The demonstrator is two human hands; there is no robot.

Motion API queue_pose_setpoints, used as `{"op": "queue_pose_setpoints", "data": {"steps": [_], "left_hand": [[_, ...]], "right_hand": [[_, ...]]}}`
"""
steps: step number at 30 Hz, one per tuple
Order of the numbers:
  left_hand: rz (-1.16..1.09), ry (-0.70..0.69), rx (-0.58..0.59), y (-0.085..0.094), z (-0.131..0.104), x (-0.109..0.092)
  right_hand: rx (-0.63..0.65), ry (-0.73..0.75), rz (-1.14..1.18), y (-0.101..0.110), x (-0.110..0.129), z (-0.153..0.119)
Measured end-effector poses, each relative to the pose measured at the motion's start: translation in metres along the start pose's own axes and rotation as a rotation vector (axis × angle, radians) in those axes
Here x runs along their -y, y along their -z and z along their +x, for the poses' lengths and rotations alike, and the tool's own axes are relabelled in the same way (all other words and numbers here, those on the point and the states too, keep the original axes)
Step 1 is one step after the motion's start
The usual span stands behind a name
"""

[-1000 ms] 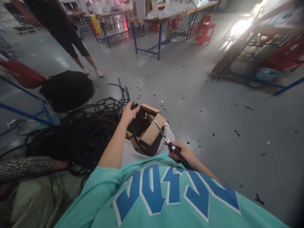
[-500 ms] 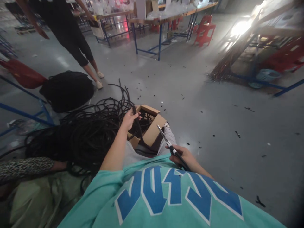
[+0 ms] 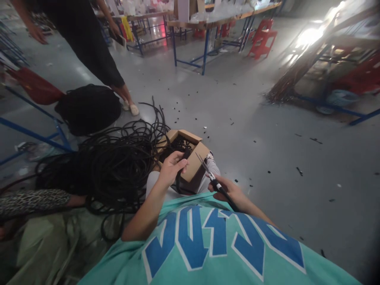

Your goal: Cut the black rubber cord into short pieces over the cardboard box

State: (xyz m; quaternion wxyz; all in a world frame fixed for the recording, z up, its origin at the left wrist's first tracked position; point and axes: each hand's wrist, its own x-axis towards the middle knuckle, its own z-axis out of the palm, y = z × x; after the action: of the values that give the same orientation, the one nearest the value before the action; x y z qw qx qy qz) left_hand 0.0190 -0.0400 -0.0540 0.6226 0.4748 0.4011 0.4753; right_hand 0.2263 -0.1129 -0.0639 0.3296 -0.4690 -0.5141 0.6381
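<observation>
My left hand [image 3: 174, 166] is closed around a black cord [image 3: 178, 182], over the near side of an open cardboard box [image 3: 194, 162]. Small black pieces [image 3: 182, 143] lie inside the box. To the right, my right hand [image 3: 227, 190] grips the black handles of long scissors [image 3: 211, 176]. Their slightly parted blades point up and left, beside the box flap and apart from my left hand. A big tangled heap of black cord [image 3: 118, 158] lies on the floor left of the box.
A person [image 3: 86, 43] stands at the upper left beside a black bundle [image 3: 89, 109]. A patterned leg [image 3: 35, 202] reaches in at the left. Blue-framed tables [image 3: 204, 47], red stools [image 3: 263, 41] and a broom-like bundle [image 3: 285, 85] stand farther off. Black scraps dot the floor.
My left hand has come nearer to me and to the right, toward the scissors, whose blades have parted slightly. The standing person has stepped forward.
</observation>
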Motion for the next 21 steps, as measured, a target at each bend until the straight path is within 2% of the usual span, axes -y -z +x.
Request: {"op": "queue_pose_setpoints", "data": {"steps": [4, 8, 13, 21], "left_hand": [[0.160, -0.002, -0.049, -0.004, -0.006, -0.001], [0.318, -0.022, -0.081, -0.009, -0.011, -0.007], [0.309, -0.040, -0.122, -0.018, -0.015, -0.015], [0.220, -0.025, -0.106, -0.025, -0.019, -0.019]], "right_hand": [[-0.016, -0.038, -0.150, 0.001, 0.007, 0.003], [-0.020, -0.017, -0.248, 0.000, 0.013, 0.005], [0.011, 0.047, -0.249, -0.006, 0.023, 0.006], [0.010, 0.093, -0.280, -0.008, 0.028, 0.009]]}}
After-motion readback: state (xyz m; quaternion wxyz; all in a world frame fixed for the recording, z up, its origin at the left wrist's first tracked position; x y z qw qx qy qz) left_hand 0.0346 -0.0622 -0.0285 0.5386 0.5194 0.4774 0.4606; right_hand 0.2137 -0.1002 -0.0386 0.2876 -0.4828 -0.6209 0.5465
